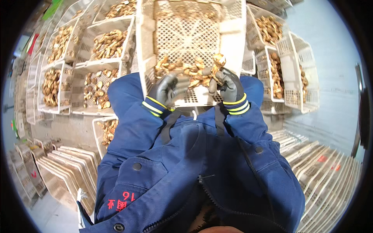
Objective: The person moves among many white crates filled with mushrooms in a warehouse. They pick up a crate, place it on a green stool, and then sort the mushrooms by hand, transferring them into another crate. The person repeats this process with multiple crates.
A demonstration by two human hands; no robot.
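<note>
A white perforated plastic crate (233, 32) stands before me between my knees, its near end at my lap. Brown mushrooms (199, 65) lie in a loose band across its near part, with more along the far end. My right hand (230, 83), in a dark grey-palmed glove, grips a single mushroom (219, 61) with its pale, brown-edged top pointing up and away. At the crate's near left corner is my left hand (170, 87), gloved alike. Its fingers are apart, slightly blurred and curved towards the mushrooms, with nothing seen in them.
Crates of sorted mushrooms (109, 43) stand in rows on my left; one holds scattered short pieces (99, 87). More filled crates (271, 29) are on the right. Nested crates (70, 169) lie behind me at left, and a long stack of crates (323, 174) at right.
</note>
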